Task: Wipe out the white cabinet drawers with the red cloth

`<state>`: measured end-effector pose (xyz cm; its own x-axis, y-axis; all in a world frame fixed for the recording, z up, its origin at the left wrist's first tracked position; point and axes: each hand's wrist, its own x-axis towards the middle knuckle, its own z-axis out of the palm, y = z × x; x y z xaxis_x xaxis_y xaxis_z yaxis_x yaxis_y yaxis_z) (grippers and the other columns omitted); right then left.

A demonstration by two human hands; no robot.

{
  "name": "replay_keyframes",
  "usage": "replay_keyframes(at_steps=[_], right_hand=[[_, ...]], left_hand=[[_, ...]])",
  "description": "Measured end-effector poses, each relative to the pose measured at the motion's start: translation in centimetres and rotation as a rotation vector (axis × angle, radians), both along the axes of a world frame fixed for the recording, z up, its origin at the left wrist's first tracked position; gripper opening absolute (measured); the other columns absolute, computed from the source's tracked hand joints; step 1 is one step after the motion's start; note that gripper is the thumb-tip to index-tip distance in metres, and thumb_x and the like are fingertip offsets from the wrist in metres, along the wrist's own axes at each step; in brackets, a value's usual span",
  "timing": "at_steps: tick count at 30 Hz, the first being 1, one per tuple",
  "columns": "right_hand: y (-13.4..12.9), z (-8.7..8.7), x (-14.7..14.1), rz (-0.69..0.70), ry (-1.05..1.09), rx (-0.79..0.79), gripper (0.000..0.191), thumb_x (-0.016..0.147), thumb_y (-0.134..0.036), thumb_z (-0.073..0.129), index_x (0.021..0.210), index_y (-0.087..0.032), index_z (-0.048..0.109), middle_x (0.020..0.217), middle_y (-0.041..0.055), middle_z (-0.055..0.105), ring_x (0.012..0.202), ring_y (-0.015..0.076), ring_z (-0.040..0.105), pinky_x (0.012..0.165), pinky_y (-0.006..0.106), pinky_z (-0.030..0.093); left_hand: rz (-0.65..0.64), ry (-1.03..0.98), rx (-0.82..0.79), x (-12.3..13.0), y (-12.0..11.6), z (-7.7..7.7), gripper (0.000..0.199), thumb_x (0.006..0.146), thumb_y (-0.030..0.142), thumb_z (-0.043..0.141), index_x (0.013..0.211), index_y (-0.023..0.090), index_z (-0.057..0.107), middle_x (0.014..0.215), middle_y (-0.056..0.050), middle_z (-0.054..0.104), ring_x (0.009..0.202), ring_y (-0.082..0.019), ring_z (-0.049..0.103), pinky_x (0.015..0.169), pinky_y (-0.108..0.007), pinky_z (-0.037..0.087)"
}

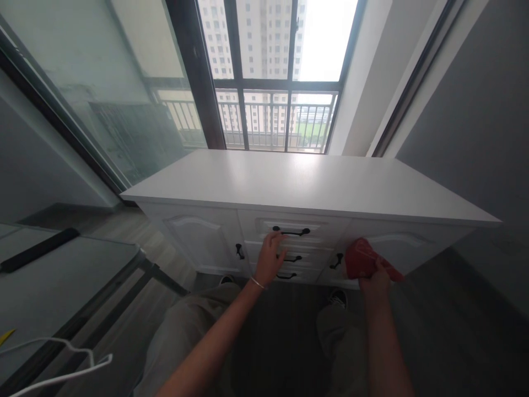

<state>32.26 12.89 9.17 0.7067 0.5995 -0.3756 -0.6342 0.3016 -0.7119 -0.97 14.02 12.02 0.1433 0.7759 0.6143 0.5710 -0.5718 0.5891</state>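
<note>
A white cabinet with doors at both sides and a stack of drawers in the middle stands in front of me. My left hand is at the drawer fronts, fingers partly spread, its fingertips close to the black top drawer handle; whether they touch it I cannot tell. Below it are the middle handle and the bottom handle. My right hand grips a crumpled red cloth in front of the right door, just right of that door's black handle.
On the left is a table with a black bar and a white wire-like piece near it. Behind the cabinet stand glass sliding doors and a railed balcony. My feet are close to the cabinet's base.
</note>
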Motion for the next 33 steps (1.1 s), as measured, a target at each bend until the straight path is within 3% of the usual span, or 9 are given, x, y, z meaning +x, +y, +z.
replay_keyframes(at_steps=[2, 4, 8, 12, 15, 20, 25, 29, 33], right_hand=[[0.1, -0.3, 0.1, -0.028, -0.004, -0.018, 0.013, 0.084, -0.017, 0.064, 0.095, -0.020, 0.058, 0.099, 0.0008, 0.067, 0.069, 0.0111, 0.063, 0.051, 0.021, 0.052], [0.2, -0.3, 0.0, -0.033, -0.012, -0.005, 0.015, 0.083, -0.020, 0.066, 0.096, -0.020, 0.058, 0.096, 0.0007, 0.067, 0.068, 0.0112, 0.063, 0.050, 0.021, 0.051], [0.2, 0.2, 0.0, -0.027, 0.015, -0.008, 0.018, 0.081, -0.020, 0.066, 0.096, -0.020, 0.057, 0.093, -0.0001, 0.066, 0.065, 0.0113, 0.061, 0.042, 0.019, 0.043], [0.1, 0.5, 0.0, -0.020, 0.050, -0.029, 0.016, 0.081, -0.020, 0.066, 0.094, -0.020, 0.057, 0.094, -0.0002, 0.067, 0.062, 0.0099, 0.060, 0.036, 0.017, 0.033], [0.2, 0.7, -0.1, 0.001, 0.047, -0.020, 0.014, 0.084, -0.023, 0.064, 0.096, -0.020, 0.058, 0.098, 0.0009, 0.068, 0.065, 0.0103, 0.061, 0.042, 0.019, 0.042], [0.4, 1.0, -0.4, -0.026, 0.061, -0.010, 0.014, 0.084, -0.022, 0.063, 0.097, -0.020, 0.059, 0.101, 0.0014, 0.069, 0.073, 0.0113, 0.065, 0.059, 0.024, 0.057], [0.0, 1.8, -0.5, -0.051, 0.068, -0.032, 0.016, 0.080, -0.014, 0.063, 0.093, -0.020, 0.059, 0.098, 0.0002, 0.067, 0.071, 0.0110, 0.064, 0.057, 0.023, 0.057], [-0.5, 2.3, -0.6, -0.002, 0.080, -0.018, 0.017, 0.078, -0.009, 0.060, 0.091, -0.020, 0.059, 0.093, 0.0008, 0.066, 0.068, 0.0116, 0.063, 0.046, 0.019, 0.051], [-0.7, 2.3, -0.7, 0.046, 0.104, 0.005, 0.018, 0.076, -0.007, 0.059, 0.090, -0.019, 0.058, 0.090, 0.0007, 0.066, 0.065, 0.0116, 0.062, 0.041, 0.018, 0.046]], left_hand=[[-0.007, 0.033, -0.057, 0.7, -2.0, -2.3, 0.027, 0.099, 0.025, 0.053, 0.124, 0.021, 0.059, 0.124, -0.011, 0.059, 0.121, -0.024, 0.054, 0.105, -0.047, 0.048], [-0.083, 0.157, -0.190, 1.4, -2.9, -4.8, 0.028, 0.096, 0.023, 0.057, 0.123, 0.022, 0.060, 0.122, -0.009, 0.061, 0.119, -0.024, 0.055, 0.105, -0.046, 0.048], [-0.074, 0.384, -0.422, 2.3, -1.7, -8.8, 0.047, 0.084, 0.014, 0.066, 0.130, 0.019, 0.057, 0.135, -0.011, 0.058, 0.128, -0.025, 0.052, 0.113, -0.043, 0.043], [0.003, 0.548, -0.579, 2.8, -0.2, -10.9, 0.064, 0.080, 0.014, 0.066, 0.141, 0.015, 0.048, 0.149, -0.015, 0.049, 0.140, -0.029, 0.043, 0.113, -0.043, 0.043], [0.055, 0.597, -0.607, 3.4, 0.1, -11.3, 0.069, 0.080, 0.012, 0.062, 0.146, 0.016, 0.043, 0.154, -0.015, 0.044, 0.145, -0.029, 0.037, 0.110, -0.041, 0.046], [0.097, 0.639, -0.644, 4.4, -1.0, -10.7, 0.067, 0.081, 0.017, 0.062, 0.145, 0.012, 0.044, 0.152, -0.018, 0.046, 0.145, -0.030, 0.038, 0.110, -0.043, 0.047], [0.079, 0.762, -0.688, 4.3, -6.4, -10.9, 0.081, 0.078, 0.021, 0.065, 0.153, 0.013, 0.037, 0.161, -0.020, 0.038, 0.151, -0.035, 0.030, 0.113, -0.052, 0.044], [-0.008, 0.902, -0.777, 3.2, -11.6, -10.9, 0.095, 0.078, 0.032, 0.068, 0.160, 0.011, 0.026, 0.165, -0.020, 0.032, 0.152, -0.037, 0.029, 0.112, -0.056, 0.044], [-0.169, 0.972, -0.830, 1.8, -14.3, -9.8, 0.095, 0.081, 0.041, 0.066, 0.161, 0.010, 0.025, 0.164, -0.023, 0.033, 0.151, -0.038, 0.030, 0.113, -0.059, 0.041]])
